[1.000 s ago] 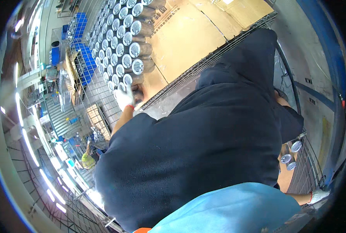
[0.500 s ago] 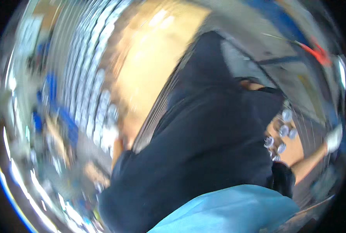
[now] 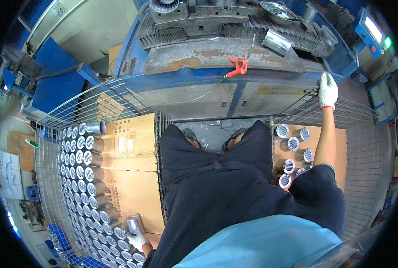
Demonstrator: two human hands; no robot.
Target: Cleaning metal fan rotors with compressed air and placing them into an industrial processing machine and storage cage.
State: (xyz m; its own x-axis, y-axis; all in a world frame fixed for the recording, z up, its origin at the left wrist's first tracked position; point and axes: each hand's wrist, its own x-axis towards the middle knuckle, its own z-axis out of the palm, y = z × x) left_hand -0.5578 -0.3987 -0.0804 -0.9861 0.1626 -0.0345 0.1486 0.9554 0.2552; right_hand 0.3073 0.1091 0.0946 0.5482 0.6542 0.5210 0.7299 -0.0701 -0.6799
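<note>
Left hand: your white-gloved left hand [image 3: 137,240] grasps a tilted metal cylinder [image 3: 135,223].
Cylinder's place: toward the near end of the left cage [image 3: 159,178], by its inner edge, just beside the packed rows of cylinders [image 3: 94,173].
Right hand: your gloved right hand [image 3: 328,91] is at the right end of the machine's [image 3: 199,91] front edge; cannot tell whether it grips anything.
Right cage [image 3: 364,156]: spaced cylinders [image 3: 293,143] on cardboard [image 3: 341,154], along the inner edge.

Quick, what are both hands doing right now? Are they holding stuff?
Left hand: holding a tube.
Right hand: by the machine, can't tell if open or closed.
</note>
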